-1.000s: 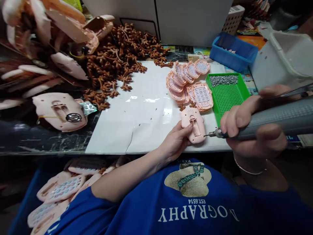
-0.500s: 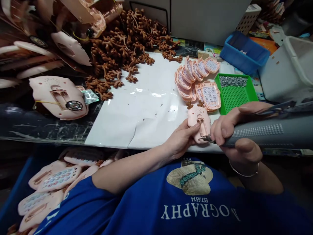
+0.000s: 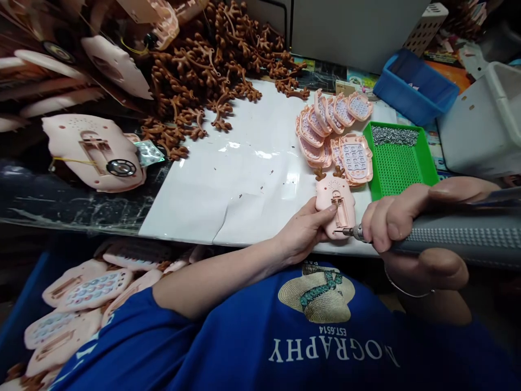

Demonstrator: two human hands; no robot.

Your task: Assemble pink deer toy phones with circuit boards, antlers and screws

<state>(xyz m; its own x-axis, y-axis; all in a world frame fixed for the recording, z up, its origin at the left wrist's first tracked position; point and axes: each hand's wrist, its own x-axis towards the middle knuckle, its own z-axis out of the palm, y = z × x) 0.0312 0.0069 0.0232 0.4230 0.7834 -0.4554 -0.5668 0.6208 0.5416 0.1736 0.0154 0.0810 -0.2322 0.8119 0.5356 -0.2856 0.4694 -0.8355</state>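
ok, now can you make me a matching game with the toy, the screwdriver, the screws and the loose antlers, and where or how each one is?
Things:
1. toy
2. screwdriver
3. screws
4. loose antlers

Where or how:
A. in the green tray
B. in the left hand
C. in a brown heap
D. in the right hand

Right pairs: 1-B, 2-D, 3-A, 4-C
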